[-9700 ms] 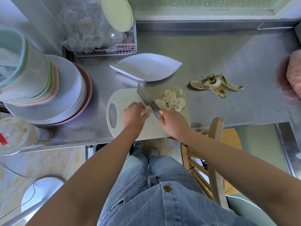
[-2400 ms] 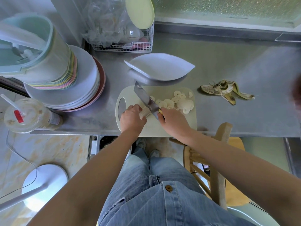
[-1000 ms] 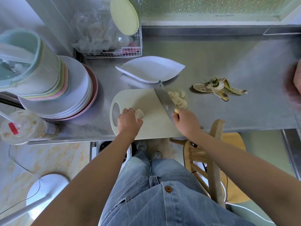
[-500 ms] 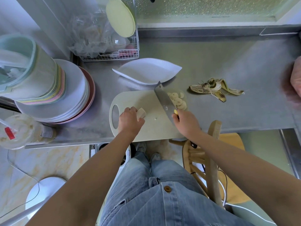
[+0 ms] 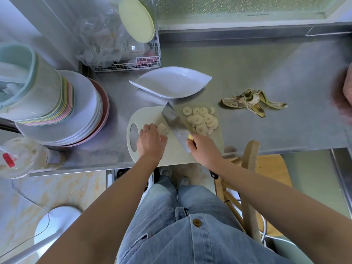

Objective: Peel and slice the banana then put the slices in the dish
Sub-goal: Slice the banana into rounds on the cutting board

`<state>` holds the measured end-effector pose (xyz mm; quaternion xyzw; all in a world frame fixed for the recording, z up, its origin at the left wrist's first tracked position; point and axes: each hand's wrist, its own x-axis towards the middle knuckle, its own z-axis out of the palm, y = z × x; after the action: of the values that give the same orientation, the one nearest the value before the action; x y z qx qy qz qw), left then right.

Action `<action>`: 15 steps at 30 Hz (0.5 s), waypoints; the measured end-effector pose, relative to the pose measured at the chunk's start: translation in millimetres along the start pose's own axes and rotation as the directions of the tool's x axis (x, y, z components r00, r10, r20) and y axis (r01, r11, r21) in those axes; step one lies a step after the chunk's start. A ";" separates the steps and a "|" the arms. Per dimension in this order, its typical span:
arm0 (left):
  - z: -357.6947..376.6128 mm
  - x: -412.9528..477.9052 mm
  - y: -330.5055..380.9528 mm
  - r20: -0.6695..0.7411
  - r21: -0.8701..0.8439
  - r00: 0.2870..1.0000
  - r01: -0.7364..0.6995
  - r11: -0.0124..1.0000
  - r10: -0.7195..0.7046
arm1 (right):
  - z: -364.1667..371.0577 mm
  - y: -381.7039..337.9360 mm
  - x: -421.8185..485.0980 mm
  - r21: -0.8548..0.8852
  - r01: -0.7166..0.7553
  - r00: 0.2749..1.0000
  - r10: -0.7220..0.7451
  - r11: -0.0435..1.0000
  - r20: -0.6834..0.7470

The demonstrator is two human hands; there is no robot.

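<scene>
Moved: cleaver (image 5: pixel 174 121) back off the heap of banana slices (image 5: pixel 202 120), now tilted just right of the banana stub (image 5: pixel 163 129); heap pushed together at the right end of the cutting board (image 5: pixel 150 113).
Left hand (image 5: pixel 151 142): at the near left of the board, fingers curled over the stub, pinning it down.
Right hand (image 5: pixel 204 149): at the near right of the board, clamped round the cleaver handle, the handle itself hidden under the fingers.
Stub: short, peeled, lying mid-board against the left fingertips, close to the blade but seemingly not yet cut into.
Slices: many overlapping rounds, all on the board.
Done: peeling finished; slicing nearly finished, by the look of it.
Left: probably a few more cuts through the stub, then every slice over to the dish.
Plastic cup (image 5: pixel 24 157): far left of the board at the near counter edge, pale drink inside.
Plate stack (image 5: pixel 80 115): left of the board, pale plates over a reddish one, nested pastel tubs (image 5: pixel 38 88) on top, contents unclear.
Banana peel (image 5: pixel 251 101): spread on the steel counter (image 5: pixel 266 69), right of the board, apart from it.
Dish (image 5: pixel 171 82): white, leaf-shaped, just behind the board; no slices inside.
Wire basket (image 5: pixel 133 63): behind the board and left of the dish, holding crumpled clear bags and an upright pale green plate (image 5: pixel 136 19).
</scene>
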<state>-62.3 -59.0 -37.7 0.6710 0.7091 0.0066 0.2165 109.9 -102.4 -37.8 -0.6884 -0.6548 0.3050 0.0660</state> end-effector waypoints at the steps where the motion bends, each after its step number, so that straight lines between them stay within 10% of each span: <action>1: 0.0 -0.7 0.8 0.003 0.010 1.000 -0.002 1.000 0.002 | -1.3 3.2 0.1 -0.013 -0.022 1.000 0.022 1.000 -0.010; 15: 0.2 1.0 20.6 0.035 0.032 0.994 -0.104 0.994 0.103 | -33.1 13.4 5.5 0.120 -0.072 0.993 0.083 0.990 -0.090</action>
<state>-42.7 -56.1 -32.0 0.7105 0.6695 -0.0053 0.2165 138.0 -88.8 -19.5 -0.7219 -0.6048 0.3121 0.1249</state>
